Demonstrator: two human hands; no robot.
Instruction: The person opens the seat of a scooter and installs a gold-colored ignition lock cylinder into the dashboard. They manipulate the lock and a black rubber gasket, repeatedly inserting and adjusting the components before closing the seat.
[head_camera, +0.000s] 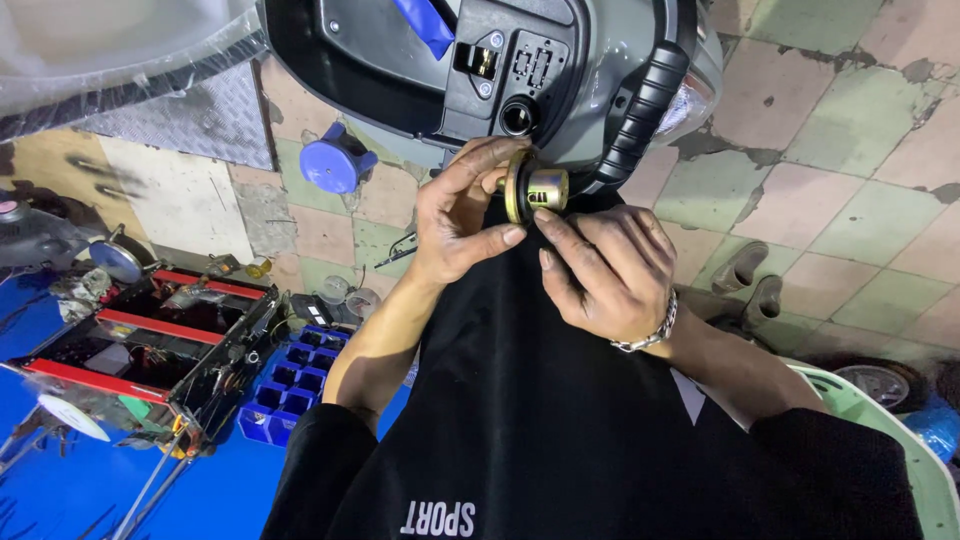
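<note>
Under the grey scooter rear panel (560, 60), above a cracked tiled floor (850, 130): brass-coloured round lock cylinder (533, 187) held just below the panel's dark round socket (516, 118), apart from it. Left hand (462, 215) pinching its flange between thumb and curled fingers; right hand (605, 270) steadying its barrel with fingertips pressed together. Judged mid-fitting; aligning with the socket likely called for.

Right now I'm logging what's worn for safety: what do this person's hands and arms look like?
Both hands, left hand and right hand, are bare, no gloves. Black sleeves are pushed up, leaving forearms uncovered. A silver chain bracelet circles the right wrist.
</note>
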